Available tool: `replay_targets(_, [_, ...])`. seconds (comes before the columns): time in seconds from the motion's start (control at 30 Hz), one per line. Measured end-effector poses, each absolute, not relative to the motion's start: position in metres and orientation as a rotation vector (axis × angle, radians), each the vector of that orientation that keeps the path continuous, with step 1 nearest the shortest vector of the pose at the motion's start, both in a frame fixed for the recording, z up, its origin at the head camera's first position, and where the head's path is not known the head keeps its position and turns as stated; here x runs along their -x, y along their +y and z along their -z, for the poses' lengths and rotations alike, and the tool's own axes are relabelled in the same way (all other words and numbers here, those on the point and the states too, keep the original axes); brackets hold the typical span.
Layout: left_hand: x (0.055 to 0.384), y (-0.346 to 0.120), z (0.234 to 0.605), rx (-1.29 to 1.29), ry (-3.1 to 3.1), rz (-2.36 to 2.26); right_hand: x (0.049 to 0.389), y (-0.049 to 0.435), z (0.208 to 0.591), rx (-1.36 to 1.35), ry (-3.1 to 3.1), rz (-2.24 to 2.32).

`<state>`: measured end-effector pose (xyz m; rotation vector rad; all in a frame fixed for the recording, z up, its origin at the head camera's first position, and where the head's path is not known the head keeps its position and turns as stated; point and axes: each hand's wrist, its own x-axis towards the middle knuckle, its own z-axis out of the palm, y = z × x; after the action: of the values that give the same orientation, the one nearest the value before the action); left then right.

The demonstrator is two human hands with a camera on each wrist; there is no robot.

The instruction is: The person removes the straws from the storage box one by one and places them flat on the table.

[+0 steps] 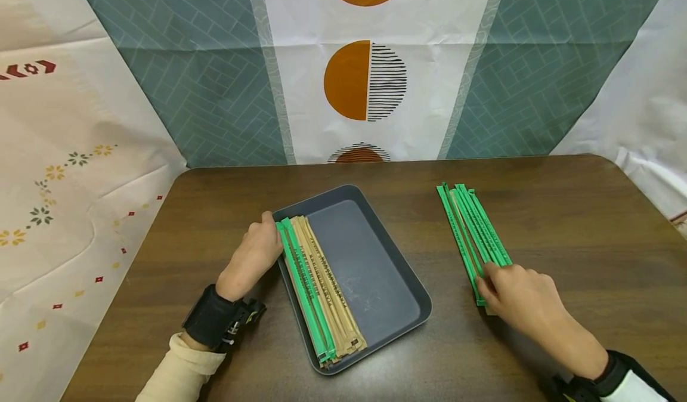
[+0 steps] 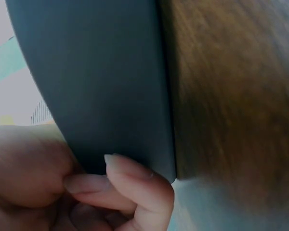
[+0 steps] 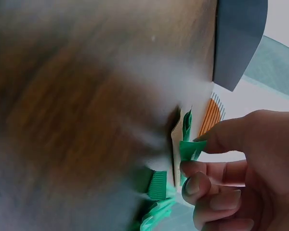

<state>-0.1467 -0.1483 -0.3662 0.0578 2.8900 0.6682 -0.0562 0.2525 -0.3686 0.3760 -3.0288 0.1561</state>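
Note:
A dark grey tray point(image 1: 376, 259) lies slanted on the table, and my left hand point(image 1: 256, 250) grips its upper left rim. In the left wrist view curled fingers point(image 2: 139, 185) are against the tray's outer wall point(image 2: 101, 86). Inside, along the left side, lie tan wrapped chopsticks point(image 1: 327, 283) and a few green wrapped ones point(image 1: 306, 288). To the right of the tray is a loose bundle of green wrapped chopsticks point(image 1: 474, 229). My right hand point(image 1: 523, 291) is at its near end, pinching a green wrapped chopstick packet point(image 3: 190, 150) between thumb and finger. A tan wrapper edge point(image 3: 176, 154) shows beside it.
The brown wooden table point(image 1: 225, 193) has a straight far edge with rounded corners. Behind it hangs a patterned cloth point(image 1: 365, 80) with orange circles. Bare tabletop lies between the tray and the green bundle.

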Motion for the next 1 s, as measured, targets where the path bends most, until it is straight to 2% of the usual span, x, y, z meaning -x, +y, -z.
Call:
replay_targets(0.53, [0.147,-0.148,0.367,-0.038,2.873,-0.661,0.062,0.235,0.358,-0.413,-2.917,-0.165])
replay_targets(0.8, [0.148,-0.147,0.366,-0.058,2.903,-0.657,0.074,0.180,0.339,-0.596,-2.858,-0.256])
replay_targets(1.0, [0.149,-0.146,0.366,-0.023,2.892,-0.640,0.073,0.129,0.340,-0.811,-2.876,-0.285])
